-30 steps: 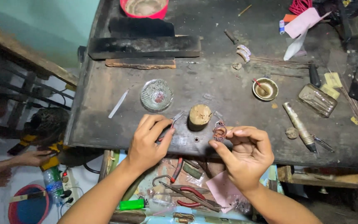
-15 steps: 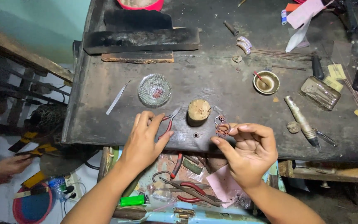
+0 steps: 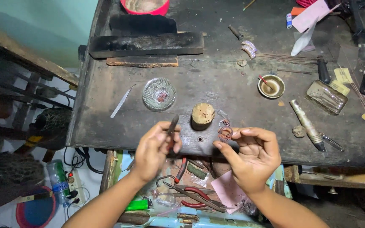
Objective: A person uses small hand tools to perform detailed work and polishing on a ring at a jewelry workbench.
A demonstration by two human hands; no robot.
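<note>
The left hand (image 3: 155,150) is closed around the red handles of a pair of pliers (image 3: 172,126), whose dark nose points up and away from the person, just left of the wooden block (image 3: 202,115). The right hand (image 3: 252,154) pinches a small coppery ring piece (image 3: 224,134) between thumb and forefinger, just below and to the right of the block, over the near edge of the bench (image 3: 241,84). A second small ring (image 3: 224,123) lies on the bench beside it, just right of the block's foot.

Left of the block sits a round glass dish (image 3: 159,93), and farther left a thin white strip (image 3: 121,102) lies slanted. To the block's right are a small brass bowl (image 3: 271,86) with a red-tipped stick in it, a clear glass tray (image 3: 327,96) and a metal torch-like tool (image 3: 307,123). Beyond the block, at the far side, lie long dark slabs (image 3: 146,43) and a red bowl (image 3: 145,6). Below the block, under the bench edge, an open drawer (image 3: 191,198) holds red-handled pliers and cutters and a green lighter (image 3: 137,205).
</note>
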